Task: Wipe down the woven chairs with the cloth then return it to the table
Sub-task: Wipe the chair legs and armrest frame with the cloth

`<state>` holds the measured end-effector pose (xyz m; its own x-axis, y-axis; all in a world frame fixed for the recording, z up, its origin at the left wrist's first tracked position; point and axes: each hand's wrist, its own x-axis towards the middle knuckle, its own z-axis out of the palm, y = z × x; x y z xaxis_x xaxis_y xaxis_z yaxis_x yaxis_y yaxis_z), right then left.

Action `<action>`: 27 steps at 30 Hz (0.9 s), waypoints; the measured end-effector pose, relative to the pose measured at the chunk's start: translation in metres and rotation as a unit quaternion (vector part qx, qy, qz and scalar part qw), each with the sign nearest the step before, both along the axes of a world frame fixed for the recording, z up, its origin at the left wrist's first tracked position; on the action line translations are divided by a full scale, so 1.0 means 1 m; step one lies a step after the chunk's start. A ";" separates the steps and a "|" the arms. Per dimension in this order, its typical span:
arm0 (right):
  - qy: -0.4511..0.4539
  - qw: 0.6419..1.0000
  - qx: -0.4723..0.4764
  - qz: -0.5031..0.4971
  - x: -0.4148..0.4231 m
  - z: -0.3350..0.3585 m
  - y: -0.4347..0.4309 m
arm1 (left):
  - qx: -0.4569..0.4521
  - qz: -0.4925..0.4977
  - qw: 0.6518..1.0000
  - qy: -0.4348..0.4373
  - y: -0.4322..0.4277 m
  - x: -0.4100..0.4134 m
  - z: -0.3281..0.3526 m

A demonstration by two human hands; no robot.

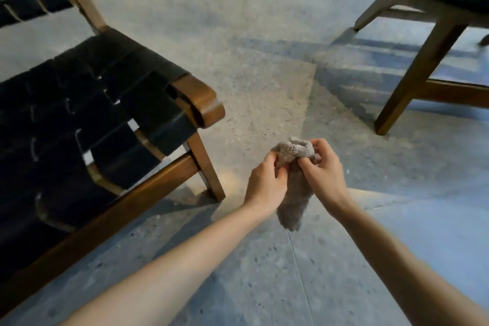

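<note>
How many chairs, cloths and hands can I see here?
Chairs: 2, the left chair with black woven straps, and the right chair
Grey cloth: 1
Hands: 2, the left hand and right hand, both gripping it
Total: 5

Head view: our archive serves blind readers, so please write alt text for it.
The left hand and right hand pinch a fluffy grey cloth over the speckled floor. A wooden chair with black woven straps stands to the left; part of another chair shows at upper right.

Speckled floor (264,66) under woven chair (105,103)
</note>
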<state>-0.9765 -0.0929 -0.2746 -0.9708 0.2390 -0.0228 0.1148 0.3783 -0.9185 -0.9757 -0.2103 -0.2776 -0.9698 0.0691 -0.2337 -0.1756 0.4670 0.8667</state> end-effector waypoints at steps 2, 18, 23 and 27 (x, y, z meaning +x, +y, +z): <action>-0.048 0.999 0.011 -0.005 -0.001 0.031 0.011 | 0.000 -0.025 0.999 -0.039 0.013 0.004 0.031; -0.129 0.989 -0.010 0.078 0.016 0.411 0.012 | 0.040 0.000 0.990 -0.136 -0.010 0.014 0.393; -0.153 0.973 0.008 0.175 0.037 0.521 -0.008 | 0.055 0.047 0.989 -0.133 -0.043 0.051 0.501; -0.148 0.949 0.030 0.277 0.051 0.585 -0.038 | 0.075 0.135 0.982 -0.110 -0.080 0.083 0.565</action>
